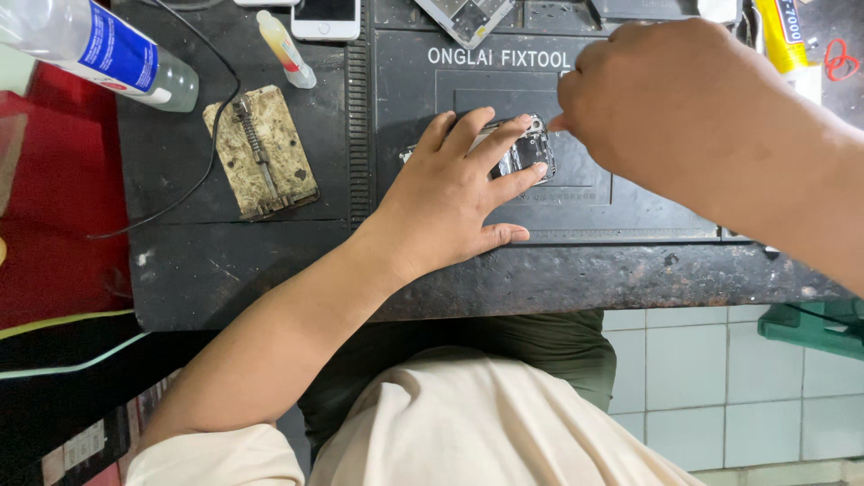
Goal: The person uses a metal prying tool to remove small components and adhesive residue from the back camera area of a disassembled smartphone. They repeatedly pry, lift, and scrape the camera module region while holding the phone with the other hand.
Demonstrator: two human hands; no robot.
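Left hand: the left hand (pixel 454 193) lies flat and spread over the opened phone (pixel 522 151), fingers stretched out and pressing it down rather than curled round it.

Right hand: the right hand (pixel 661 94) comes in from the upper right, bunched up, its fingertips pinched at the phone's top corner — whether a small tool or part sits in that pinch I cannot tell.

Phone: it rests on the dark repair mat (pixel 630 216), near the middle of the scarred black bench (pixel 270 279), mostly under the left hand.

Progress: as I judge it, the work is midway — the phone shows bare metal and innards at its exposed end, so it is already opened, and the hands are busy inside that corner. What remains inside I can't judge from here.

Around it: a worn board holder (pixel 261 151) with a spring lies to the left, a clear bottle with a blue label (pixel 99 49) beyond it, a small yellow-tipped tube (pixel 286 47), a white phone (pixel 326 16) at the far edge, and a thin black cable (pixel 211 135).

Hidden: most of the phone's body is covered; the right fingertips are turned away; the metal piece (pixel 468 16) at the top is cut off by the frame.
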